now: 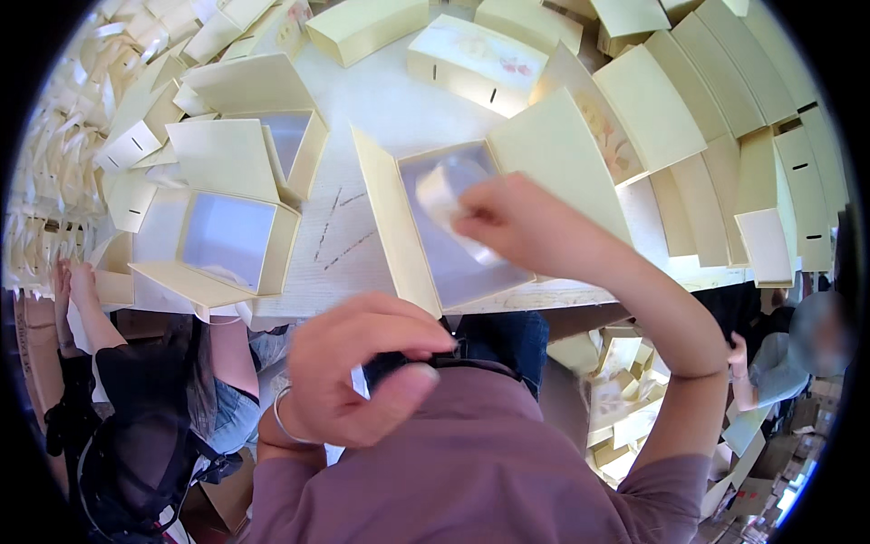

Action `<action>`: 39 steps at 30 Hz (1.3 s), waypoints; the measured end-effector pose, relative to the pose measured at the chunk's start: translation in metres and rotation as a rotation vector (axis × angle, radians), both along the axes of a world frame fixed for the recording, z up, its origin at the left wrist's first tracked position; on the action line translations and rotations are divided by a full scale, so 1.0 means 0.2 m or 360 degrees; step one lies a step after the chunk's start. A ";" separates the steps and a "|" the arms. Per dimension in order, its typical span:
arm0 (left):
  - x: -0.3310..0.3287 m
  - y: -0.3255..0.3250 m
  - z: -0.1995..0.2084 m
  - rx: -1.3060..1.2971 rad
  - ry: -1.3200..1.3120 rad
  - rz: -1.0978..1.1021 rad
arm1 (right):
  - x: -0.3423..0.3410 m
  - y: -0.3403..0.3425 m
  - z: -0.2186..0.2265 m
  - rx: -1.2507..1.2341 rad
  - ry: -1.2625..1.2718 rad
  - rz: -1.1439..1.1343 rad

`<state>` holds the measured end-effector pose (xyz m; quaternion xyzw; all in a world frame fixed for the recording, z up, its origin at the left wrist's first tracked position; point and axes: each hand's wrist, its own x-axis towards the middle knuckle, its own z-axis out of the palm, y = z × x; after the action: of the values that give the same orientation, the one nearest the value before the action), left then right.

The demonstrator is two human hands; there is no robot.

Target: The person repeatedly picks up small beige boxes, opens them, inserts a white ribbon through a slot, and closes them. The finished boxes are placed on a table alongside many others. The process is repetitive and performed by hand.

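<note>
The right hand (503, 222) pinches a blurred pale roll (439, 195) within or above an open, lilac-lined cream box (394, 236); I can't tell which. The left hand (367, 367) curls loosely, holding nothing.

A strip of white tabletop (349, 109) gives passage from near to far between two open boxes (283, 249) on the left and the middle open box (385, 218). Raised flaps wall the middle box on its left and right; inside, the right hand (507, 222) and a blurred pale roll (439, 195) block the centre, leaving room near them. Closed boxes (471, 54) bar the far side; stacked boxes (648, 104) crowd the right.
</note>
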<state>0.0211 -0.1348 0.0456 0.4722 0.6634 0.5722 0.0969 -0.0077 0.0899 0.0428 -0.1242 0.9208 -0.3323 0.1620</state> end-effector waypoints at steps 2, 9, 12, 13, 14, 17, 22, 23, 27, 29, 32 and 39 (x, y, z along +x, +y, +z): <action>0.01 0.03 0.03 -0.0267 -0.0354 -0.0163 | 0.05 0.06 0.12 -0.0326 -0.0025 -0.0162; 0.03 0.18 0.16 -0.0100 -0.0922 -0.0160 | 0.42 0.14 0.31 -0.0793 0.0039 -0.0078; 0.05 0.23 0.14 0.0220 -0.1163 -0.0051 | 0.49 0.17 0.33 -0.0591 -0.0236 0.0090; 0.05 0.24 0.17 0.0167 -0.1234 -0.0002 | 0.50 0.19 0.32 -0.0536 -0.0343 0.0142; 0.06 0.27 0.20 0.0107 -0.1310 0.0045 | 0.51 0.22 0.31 -0.0485 -0.0454 0.0190; 0.09 0.33 0.16 0.0166 -0.1226 0.0093 | 0.55 0.24 0.28 -0.0727 -0.0433 0.0178; 0.15 0.40 0.07 0.0123 -0.1245 0.0014 | 0.53 0.14 0.23 -0.1283 -0.0221 -0.0217; 0.17 0.41 0.04 0.0175 -0.1156 0.0011 | 0.52 0.13 0.20 -0.1252 -0.0070 -0.0145; 0.17 0.38 -0.03 0.0146 -0.1096 0.0013 | 0.46 0.10 0.16 -0.1393 0.0120 -0.0112; 0.19 0.36 -0.03 0.0145 -0.1190 0.0056 | 0.42 0.10 0.15 -0.1508 0.0102 -0.0057; 0.20 0.32 -0.03 0.0163 -0.1201 0.0112 | 0.35 0.06 0.17 -0.1507 0.0172 -0.0020; 0.18 0.22 0.00 -0.0071 -0.0637 0.0020 | 0.31 0.03 0.19 -0.1709 0.0036 -0.0103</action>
<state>0.0573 -0.0902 0.0454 0.3426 0.6464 0.6404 0.2338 0.0549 0.0967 0.0811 -0.1647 0.6264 -0.7598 0.0554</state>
